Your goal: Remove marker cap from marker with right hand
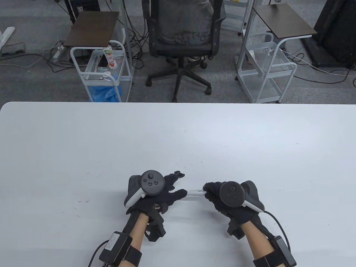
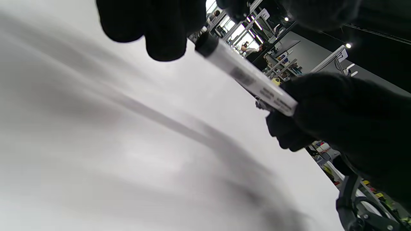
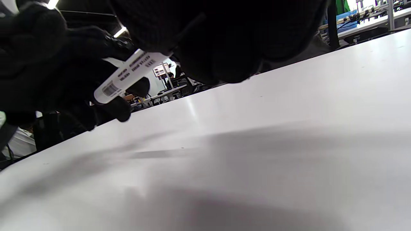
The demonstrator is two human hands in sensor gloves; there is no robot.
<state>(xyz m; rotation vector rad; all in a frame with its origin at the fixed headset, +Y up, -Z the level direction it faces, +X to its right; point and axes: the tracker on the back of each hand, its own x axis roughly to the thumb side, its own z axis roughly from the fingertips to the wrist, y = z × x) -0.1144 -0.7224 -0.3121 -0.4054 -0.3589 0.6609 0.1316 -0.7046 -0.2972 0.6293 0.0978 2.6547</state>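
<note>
A white marker point(image 1: 195, 192) with printed text and a barcode is held level just above the table, between both hands. My left hand point(image 1: 179, 193) grips its left end. In the left wrist view the marker point(image 2: 247, 77) has a black piece at that end, beside my left fingers point(image 2: 165, 38). My right hand point(image 1: 208, 192) grips the right end, which is hidden inside its fingers. In the right wrist view my right fingers point(image 3: 218, 41) close over the barrel point(image 3: 128, 75), and the left hand point(image 3: 48, 70) holds the barcode end. No cap shows apart from the marker.
The white table point(image 1: 178, 139) stretches far ahead and to both sides of the hands. Beyond its far edge stand an office chair point(image 1: 182, 33) and two white wire carts point(image 1: 101, 69) point(image 1: 267, 72).
</note>
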